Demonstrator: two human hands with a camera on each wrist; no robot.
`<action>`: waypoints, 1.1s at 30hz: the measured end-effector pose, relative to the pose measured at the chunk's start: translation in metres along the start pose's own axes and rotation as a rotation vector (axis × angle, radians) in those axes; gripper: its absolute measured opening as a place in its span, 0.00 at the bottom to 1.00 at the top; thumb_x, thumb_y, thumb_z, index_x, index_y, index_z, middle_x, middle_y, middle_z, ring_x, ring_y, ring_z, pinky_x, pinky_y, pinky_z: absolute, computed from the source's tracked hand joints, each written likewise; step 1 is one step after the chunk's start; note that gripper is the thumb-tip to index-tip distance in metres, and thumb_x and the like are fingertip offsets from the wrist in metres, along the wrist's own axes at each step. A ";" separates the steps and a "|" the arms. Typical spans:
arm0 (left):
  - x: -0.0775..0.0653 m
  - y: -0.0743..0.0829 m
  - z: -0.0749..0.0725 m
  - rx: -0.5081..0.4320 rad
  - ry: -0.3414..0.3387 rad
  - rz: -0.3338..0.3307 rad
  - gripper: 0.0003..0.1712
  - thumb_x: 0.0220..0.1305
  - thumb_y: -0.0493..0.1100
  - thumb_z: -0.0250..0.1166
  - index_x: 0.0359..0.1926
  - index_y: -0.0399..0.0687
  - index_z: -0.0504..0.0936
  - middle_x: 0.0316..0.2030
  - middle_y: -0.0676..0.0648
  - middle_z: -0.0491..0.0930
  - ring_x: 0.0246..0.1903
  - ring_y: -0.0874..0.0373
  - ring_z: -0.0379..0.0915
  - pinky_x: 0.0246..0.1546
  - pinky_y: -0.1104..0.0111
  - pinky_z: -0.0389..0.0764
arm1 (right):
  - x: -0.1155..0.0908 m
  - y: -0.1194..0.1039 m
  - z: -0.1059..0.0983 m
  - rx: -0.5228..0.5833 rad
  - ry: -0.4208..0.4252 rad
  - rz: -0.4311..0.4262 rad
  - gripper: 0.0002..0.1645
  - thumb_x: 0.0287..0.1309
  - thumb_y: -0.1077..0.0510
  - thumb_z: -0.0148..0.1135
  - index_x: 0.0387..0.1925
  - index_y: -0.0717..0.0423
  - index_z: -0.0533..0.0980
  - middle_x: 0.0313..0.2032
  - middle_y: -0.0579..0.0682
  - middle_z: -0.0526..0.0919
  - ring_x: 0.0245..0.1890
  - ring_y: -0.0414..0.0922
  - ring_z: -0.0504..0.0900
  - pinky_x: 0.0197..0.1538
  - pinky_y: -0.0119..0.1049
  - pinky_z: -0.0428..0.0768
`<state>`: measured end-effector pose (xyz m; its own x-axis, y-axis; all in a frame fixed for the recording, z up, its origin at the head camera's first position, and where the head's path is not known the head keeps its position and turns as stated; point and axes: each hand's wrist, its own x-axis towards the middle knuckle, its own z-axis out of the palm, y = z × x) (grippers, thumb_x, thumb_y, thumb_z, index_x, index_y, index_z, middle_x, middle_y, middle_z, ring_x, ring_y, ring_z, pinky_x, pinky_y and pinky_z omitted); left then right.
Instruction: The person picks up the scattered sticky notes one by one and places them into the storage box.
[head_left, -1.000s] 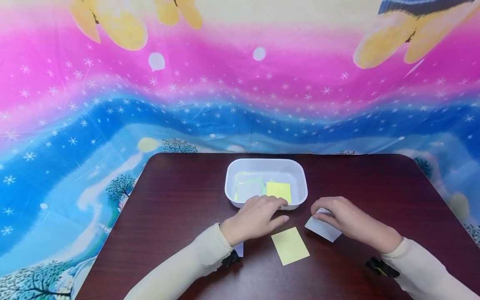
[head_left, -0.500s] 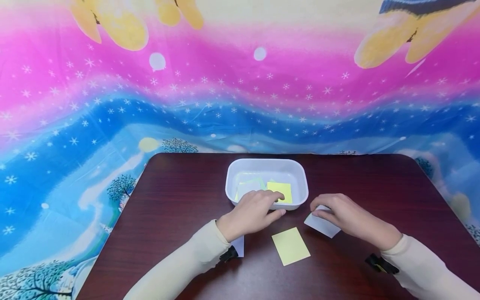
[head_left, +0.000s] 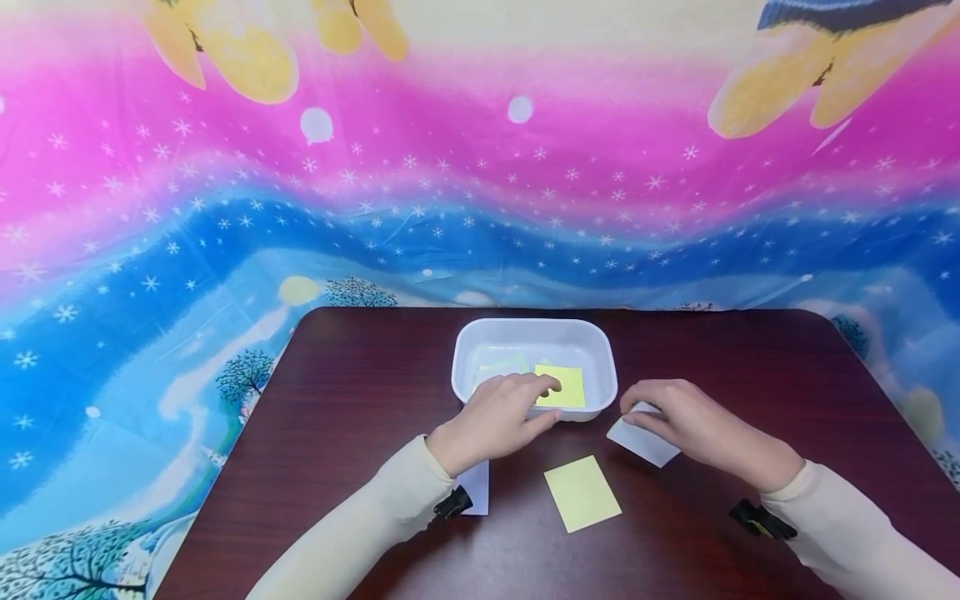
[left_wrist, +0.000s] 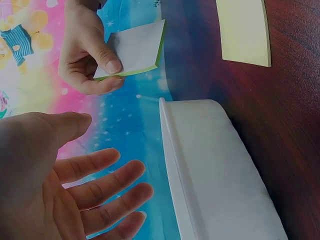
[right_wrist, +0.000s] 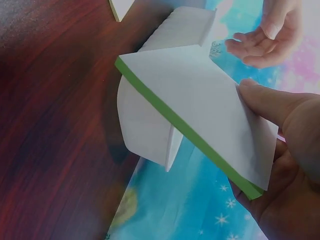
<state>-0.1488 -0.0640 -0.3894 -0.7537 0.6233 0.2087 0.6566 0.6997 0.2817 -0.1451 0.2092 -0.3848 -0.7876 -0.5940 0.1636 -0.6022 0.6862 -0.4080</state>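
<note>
My right hand (head_left: 693, 421) pinches a sticky note pad (head_left: 645, 439) between thumb and fingers, to the right of the white plastic tray (head_left: 600, 354). In the right wrist view this pad (right_wrist: 195, 95) turns its white back up and shows a green edge. My left hand (head_left: 491, 425) hovers over the tray's near rim, its fingers loosely spread and holding nothing, as the left wrist view shows. Inside the tray lie a bright yellow sticky note pad (head_left: 567, 393) and pale green pieces (head_left: 506, 365), partly hidden by the left hand.
On the dark wooden table (head_left: 360, 367) a pale yellow sticky note pad (head_left: 582, 493) lies between the forearms. A pale lilac pad (head_left: 476, 490) is partly covered by the left wrist. A printed cloth (head_left: 465, 175) hangs behind the table's far edge.
My left hand has drifted a little to the left and farther out over the tray's near side. The right hand has risen slightly, still gripping the white-backed pad.
</note>
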 end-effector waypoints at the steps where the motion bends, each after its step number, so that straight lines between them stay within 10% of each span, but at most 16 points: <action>1: 0.000 0.000 0.000 -0.001 0.001 -0.002 0.23 0.64 0.58 0.54 0.54 0.53 0.77 0.45 0.54 0.82 0.40 0.64 0.77 0.40 0.67 0.76 | 0.000 0.000 0.000 0.002 -0.004 0.006 0.09 0.50 0.58 0.67 0.34 0.42 0.79 0.33 0.35 0.80 0.34 0.33 0.76 0.37 0.34 0.79; 33: -0.001 -0.011 -0.009 -0.024 -0.003 -0.082 0.24 0.64 0.58 0.55 0.55 0.52 0.77 0.45 0.53 0.82 0.42 0.64 0.76 0.42 0.66 0.76 | 0.012 0.000 -0.005 -0.023 0.116 -0.073 0.09 0.49 0.60 0.68 0.34 0.46 0.79 0.32 0.34 0.79 0.32 0.32 0.75 0.35 0.34 0.78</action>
<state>-0.1550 -0.0757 -0.3839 -0.8049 0.5650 0.1815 0.5915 0.7398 0.3205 -0.1554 0.2039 -0.3782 -0.7504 -0.5913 0.2954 -0.6604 0.6530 -0.3708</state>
